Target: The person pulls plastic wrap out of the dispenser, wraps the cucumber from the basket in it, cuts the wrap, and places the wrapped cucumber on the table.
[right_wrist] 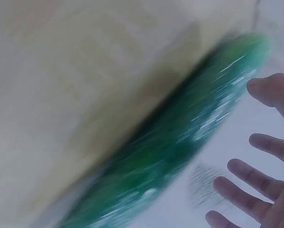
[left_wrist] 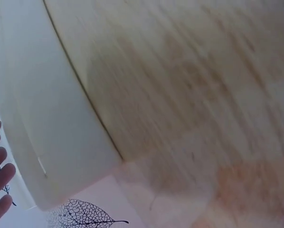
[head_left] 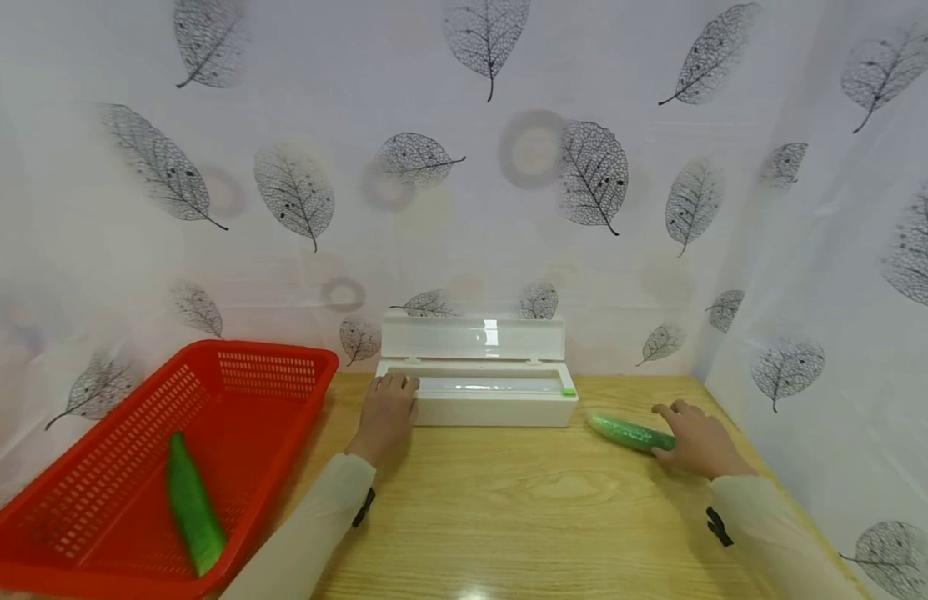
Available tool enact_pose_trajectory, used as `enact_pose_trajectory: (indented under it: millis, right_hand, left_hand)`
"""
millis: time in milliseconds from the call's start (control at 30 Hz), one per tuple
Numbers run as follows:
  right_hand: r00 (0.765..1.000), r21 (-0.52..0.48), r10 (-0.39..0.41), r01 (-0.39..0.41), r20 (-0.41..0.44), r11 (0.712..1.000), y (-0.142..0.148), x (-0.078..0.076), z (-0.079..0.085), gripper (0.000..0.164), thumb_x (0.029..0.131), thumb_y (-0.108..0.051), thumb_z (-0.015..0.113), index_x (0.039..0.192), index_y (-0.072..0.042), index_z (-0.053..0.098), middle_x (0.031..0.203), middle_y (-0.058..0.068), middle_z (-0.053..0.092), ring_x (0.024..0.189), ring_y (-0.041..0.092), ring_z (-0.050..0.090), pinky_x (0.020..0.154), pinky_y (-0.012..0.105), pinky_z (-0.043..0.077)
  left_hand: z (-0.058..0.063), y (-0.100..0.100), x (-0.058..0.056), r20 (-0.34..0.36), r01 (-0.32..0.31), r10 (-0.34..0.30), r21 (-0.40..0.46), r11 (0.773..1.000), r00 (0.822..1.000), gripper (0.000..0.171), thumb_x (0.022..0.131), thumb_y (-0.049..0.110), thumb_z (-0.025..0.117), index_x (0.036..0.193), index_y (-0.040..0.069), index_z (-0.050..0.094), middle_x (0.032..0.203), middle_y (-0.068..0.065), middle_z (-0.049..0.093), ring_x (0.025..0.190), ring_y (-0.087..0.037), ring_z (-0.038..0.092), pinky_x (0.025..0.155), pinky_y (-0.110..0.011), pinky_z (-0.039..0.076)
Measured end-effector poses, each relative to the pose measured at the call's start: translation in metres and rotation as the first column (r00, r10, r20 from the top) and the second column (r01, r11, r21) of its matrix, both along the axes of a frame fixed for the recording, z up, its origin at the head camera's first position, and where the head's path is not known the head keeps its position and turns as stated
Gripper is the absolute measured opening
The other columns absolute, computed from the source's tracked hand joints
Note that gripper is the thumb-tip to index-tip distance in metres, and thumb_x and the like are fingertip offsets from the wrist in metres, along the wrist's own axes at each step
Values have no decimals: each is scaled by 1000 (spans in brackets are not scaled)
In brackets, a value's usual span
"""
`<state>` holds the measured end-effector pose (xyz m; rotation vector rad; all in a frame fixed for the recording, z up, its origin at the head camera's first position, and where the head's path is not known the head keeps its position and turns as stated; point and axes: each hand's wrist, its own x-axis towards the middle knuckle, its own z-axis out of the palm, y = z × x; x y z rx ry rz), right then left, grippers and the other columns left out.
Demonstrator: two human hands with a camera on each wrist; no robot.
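Note:
A cucumber (head_left: 624,433) with a shiny clear wrapping lies on the right of the wooden table. My right hand (head_left: 699,437) is over its right end, and in the right wrist view the fingers (right_wrist: 244,192) are spread beside the glossy skin, not curled round it. Left of that stands a long white cling film box (head_left: 494,411), its clear lid (head_left: 471,337) raised at the back and a small green slider (head_left: 568,392) at its right end. At the box's left end rests my left hand (head_left: 388,412), with separated fingers (left_wrist: 2,175) in the left wrist view.
On the left is a red plastic basket (head_left: 283,458) with one green cucumber (head_left: 193,504) inside. A white curtain (head_left: 464,233) with leaf prints hangs behind the table and along its right side. Bare wood (head_left: 501,508) lies in front of the box.

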<state>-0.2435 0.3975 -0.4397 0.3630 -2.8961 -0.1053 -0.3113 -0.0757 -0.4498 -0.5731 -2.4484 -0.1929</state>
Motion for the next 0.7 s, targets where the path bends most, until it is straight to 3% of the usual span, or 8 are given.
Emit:
enact_pose_trajectory:
  millis: [167, 333, 500, 700]
  right_hand:
    - [996, -36, 73, -75, -46, 997, -43, -20, 12, 65, 73, -40, 75, 123, -5, 55, 107, 17, 59, 88, 31, 59, 72, 51, 49]
    - [976, -93, 200, -208, -84, 974, -103, -42, 22, 66, 72, -37, 77, 126, -6, 55, 114, 15, 59, 98, 31, 58, 82, 50, 50]
    - [949, -43, 303, -308, -88, 950, -153, -61, 18, 66, 71, -39, 78, 122, -5, 56, 114, 15, 60, 101, 31, 59, 84, 47, 51]
    - [921, -1, 374, -377, -109, 926, -174, -73, 8, 61, 68, -37, 80, 112, -1, 58, 105, 14, 61, 94, 29, 60, 84, 44, 51]
  left_hand:
    - [2, -2, -10, -20, 105, -106, -44, 994, 994, 33, 74, 16, 71, 105, 5, 62, 100, -12, 63, 97, -28, 60, 90, -42, 48]
    - [2, 2, -19, 52, 211, -206, -99, 973, 977, 42, 77, 24, 70, 112, 4, 59, 106, -12, 60, 103, -29, 57, 95, -44, 44]
    - [-4, 11, -25, 90, 191, -179, -145, 971, 980, 49, 80, 35, 67, 114, 3, 57, 108, -13, 61, 105, -29, 57, 97, -46, 45]
    - [-11, 17, -26, 152, 152, -127, -161, 975, 980, 54, 81, 42, 64, 116, 3, 55, 110, -12, 61, 106, -28, 58, 98, -46, 44]
